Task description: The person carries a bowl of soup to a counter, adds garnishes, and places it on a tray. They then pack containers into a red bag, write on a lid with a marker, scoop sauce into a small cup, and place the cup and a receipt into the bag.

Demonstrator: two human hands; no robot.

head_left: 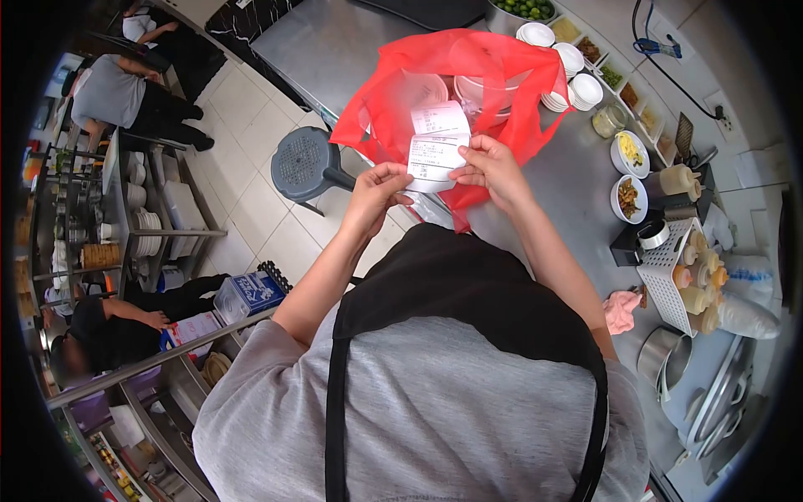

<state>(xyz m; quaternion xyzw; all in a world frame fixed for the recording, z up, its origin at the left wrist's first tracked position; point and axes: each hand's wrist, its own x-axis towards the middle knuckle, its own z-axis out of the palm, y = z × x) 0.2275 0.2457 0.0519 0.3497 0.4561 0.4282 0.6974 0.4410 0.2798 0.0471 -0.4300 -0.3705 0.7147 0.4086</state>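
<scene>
A printed paper receipt is stretched between my two hands, its upper part folded over. My left hand pinches its lower left edge between thumb and fingers. On the right edge my right hand grips it the same way. Just beyond the receipt, a red plastic bag stands open on the steel counter. Inside it are round containers with pale lids, partly hidden by the bag and the paper.
Along the right wall are stacked white lids, bowls of food and a white basket of squeeze bottles. A pink cloth lies nearby. A grey stool stands left on the tiles. Other people work at the left.
</scene>
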